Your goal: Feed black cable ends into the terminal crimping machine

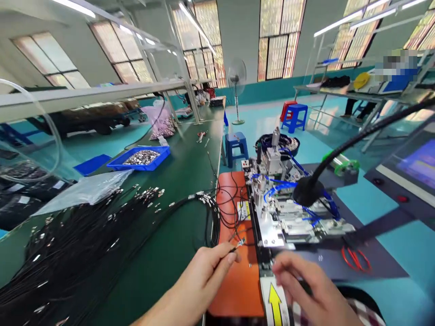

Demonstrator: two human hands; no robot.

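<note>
Above the orange board (234, 290), my left hand (212, 267) pinches a black cable close to its small metal connector (241, 242), which sticks out past the fingertips. To the right, my right hand (306, 285) hovers beside the front edge of the metal machine (288, 203), over a label with a yellow arrow (275, 303). Its fingers are curled and slightly blurred, and whether anything is between them cannot be made out. A looped bundle of black cables (213, 213) hangs over the bench edge just beyond my left hand.
Many black cables (81, 240) spread over the green bench (183, 167) at left, near a plastic bag (88, 190) and a blue tray (158, 158) of metal parts. A black flexible arm (356, 136) and a screen panel (418, 158) stand at right, with blue stools (236, 147) beyond.
</note>
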